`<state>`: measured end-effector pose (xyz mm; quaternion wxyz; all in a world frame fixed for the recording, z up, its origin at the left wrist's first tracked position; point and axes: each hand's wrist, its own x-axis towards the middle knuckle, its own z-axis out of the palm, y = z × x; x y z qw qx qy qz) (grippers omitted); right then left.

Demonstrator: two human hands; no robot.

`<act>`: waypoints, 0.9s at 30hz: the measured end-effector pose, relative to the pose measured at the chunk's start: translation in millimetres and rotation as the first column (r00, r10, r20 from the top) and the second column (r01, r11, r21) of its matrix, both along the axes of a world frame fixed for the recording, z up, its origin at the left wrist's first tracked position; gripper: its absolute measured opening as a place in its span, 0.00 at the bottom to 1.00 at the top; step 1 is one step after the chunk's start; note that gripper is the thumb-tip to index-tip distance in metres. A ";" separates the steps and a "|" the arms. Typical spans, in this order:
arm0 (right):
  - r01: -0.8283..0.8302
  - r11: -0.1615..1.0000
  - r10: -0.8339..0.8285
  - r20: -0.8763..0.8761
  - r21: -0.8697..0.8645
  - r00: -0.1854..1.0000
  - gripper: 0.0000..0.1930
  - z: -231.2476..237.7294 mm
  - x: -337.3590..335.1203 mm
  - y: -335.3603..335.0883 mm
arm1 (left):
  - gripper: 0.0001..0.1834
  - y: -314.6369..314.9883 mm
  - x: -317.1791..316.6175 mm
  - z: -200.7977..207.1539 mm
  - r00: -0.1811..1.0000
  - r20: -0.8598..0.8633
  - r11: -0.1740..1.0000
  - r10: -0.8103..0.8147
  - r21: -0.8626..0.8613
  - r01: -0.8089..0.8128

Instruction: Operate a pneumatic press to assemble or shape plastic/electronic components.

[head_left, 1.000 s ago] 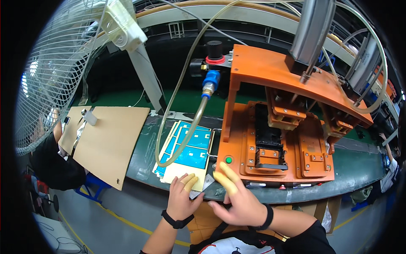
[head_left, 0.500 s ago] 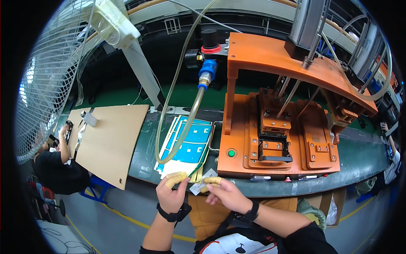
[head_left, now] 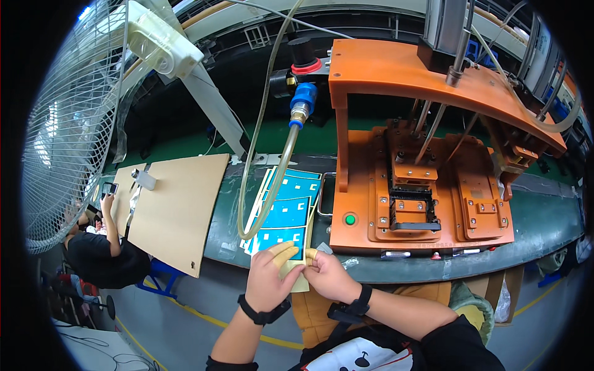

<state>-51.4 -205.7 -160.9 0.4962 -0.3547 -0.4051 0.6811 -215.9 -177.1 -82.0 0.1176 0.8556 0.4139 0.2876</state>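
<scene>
Blue sheets with pale backing and small cut-outs (head_left: 284, 213) lie stacked on the green bench in front of me. My left hand (head_left: 267, 278) rests on the near end of the top sheet, its fingers stretched out flat and the thumb pointing toward the other hand. Against the sheet's near right edge, my right hand (head_left: 331, 275) has thumb and forefinger pinched together. The edge between those fingertips is mostly hidden. Yellow finger cots cover several fingertips on both hands, and a black band is around each wrist.
To the right stands an orange press (head_left: 421, 241) with a black frame-shaped part (head_left: 414, 226) in its fixture. A clear hose (head_left: 281, 167) hangs over the sheets. At left are a tan board (head_left: 176, 210), a fan (head_left: 77, 123) and a seated person (head_left: 102, 260).
My hands have come closer together, with the left now over the sheet. Its near end now lies flatter, showing more blue. The whole view has shifted slightly.
</scene>
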 end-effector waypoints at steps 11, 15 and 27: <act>0.108 0.956 -0.150 -0.137 -0.274 0.979 0.14 -5.2 -2.0 7.7 | 0.08 98.4 -74.8 -2.3 0.751 0.523 0.754 0.402 -0.655 0.053; 0.196 0.921 -0.283 -0.230 -0.337 0.931 0.14 -1.7 -11.3 4.6 | 0.14 145.0 -175.2 -9.4 0.316 0.636 0.646 0.704 -0.758 0.086; -0.161 0.887 -0.124 0.558 0.433 0.820 0.24 144.8 157.2 -74.6 | 0.17 -10.7 -106.7 -23.6 0.147 0.931 0.876 0.333 -0.364 0.316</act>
